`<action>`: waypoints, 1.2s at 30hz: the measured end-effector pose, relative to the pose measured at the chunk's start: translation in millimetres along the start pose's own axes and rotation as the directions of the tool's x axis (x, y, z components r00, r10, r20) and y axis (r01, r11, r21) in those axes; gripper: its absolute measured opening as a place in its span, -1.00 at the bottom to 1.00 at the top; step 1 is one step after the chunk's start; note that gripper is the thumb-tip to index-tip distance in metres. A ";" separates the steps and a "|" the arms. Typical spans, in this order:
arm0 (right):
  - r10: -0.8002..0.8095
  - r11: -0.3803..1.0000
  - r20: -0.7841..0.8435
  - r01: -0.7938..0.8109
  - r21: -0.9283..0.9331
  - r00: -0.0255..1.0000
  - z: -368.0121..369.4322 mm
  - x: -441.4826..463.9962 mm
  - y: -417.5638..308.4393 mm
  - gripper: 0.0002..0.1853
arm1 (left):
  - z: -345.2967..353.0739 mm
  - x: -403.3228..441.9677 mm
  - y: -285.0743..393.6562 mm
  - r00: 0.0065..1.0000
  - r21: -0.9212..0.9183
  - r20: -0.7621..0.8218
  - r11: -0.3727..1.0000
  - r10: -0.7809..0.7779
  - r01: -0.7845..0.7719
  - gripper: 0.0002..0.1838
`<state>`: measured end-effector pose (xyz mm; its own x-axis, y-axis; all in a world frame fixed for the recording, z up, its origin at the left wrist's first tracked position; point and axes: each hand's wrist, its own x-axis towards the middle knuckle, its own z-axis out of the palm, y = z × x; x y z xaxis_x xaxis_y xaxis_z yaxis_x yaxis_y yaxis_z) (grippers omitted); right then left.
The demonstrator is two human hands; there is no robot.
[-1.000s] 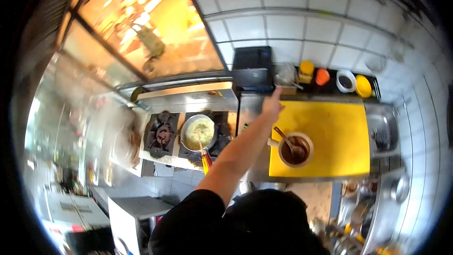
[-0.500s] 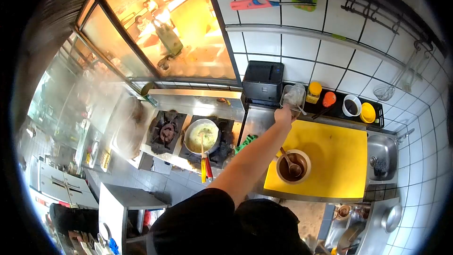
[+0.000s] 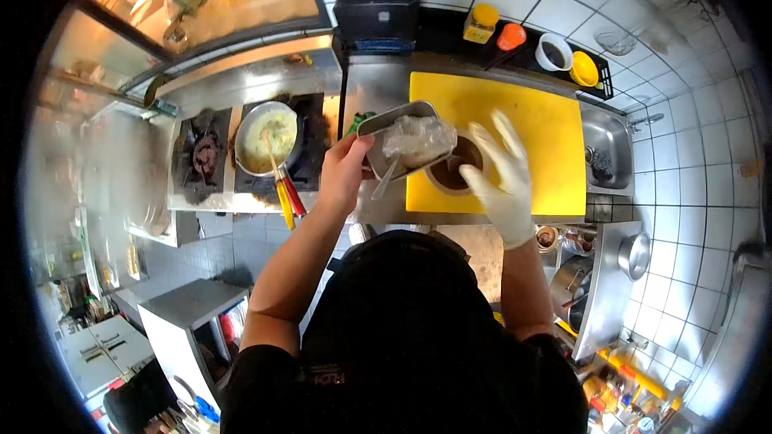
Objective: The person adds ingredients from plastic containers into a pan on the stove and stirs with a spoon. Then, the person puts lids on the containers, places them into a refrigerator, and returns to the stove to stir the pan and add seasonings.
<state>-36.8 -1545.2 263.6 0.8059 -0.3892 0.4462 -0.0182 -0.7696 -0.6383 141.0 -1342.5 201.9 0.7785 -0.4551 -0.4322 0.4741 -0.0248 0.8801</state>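
Note:
My left hand (image 3: pixel 344 170), bare, is closed on the left end of a small metal container (image 3: pixel 376 145). A clear plastic bag (image 3: pixel 418 137) with pale contents lies inside it, and a spoon (image 3: pixel 387 178) slants over its near side. My right hand (image 3: pixel 507 177) wears a whitish glove. Its fingers are spread and hold nothing, just right of the container. Below them, on the yellow cutting board (image 3: pixel 543 141), stands a round pot (image 3: pixel 441 185) with brown contents, partly hidden by the container and my right hand.
A pan (image 3: pixel 269 135) of pale yellow food sits on the stove at left, with red and yellow handles jutting out. A black box (image 3: pixel 376 12) and several jars and bowls line the back shelf. A metal sink (image 3: pixel 603 130) lies right of the board.
My left hand has brought the metal container from the back shelf to in front of me, left of the pot. My gloved right hand has come into view. The camera view has shifted.

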 end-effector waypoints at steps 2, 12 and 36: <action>-0.134 0.991 0.148 0.132 0.020 0.980 26.4 26.1 -23.8 -0.43 | -19.8 -17.5 -3.9 1.000 0.015 0.015 1.000 0.027 -0.028 -0.57; 0.465 0.576 0.452 -0.648 0.499 0.762 116.3 32.9 0.4 -0.71 | -100.8 -57.7 -15.1 0.992 0.102 -0.056 0.989 0.115 -0.109 -0.54; 0.178 0.464 0.679 -0.669 0.580 0.712 118.8 -19.9 -10.6 -0.52 | -120.5 -60.2 -33.5 0.962 0.010 0.095 0.966 0.255 -0.257 -0.43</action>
<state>17.6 -1469.2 187.0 0.9726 -0.0700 -0.2217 -0.2043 0.1970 -0.9589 127.9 -1207.0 174.8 0.8309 -0.5290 -0.1724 0.2534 0.0839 0.9637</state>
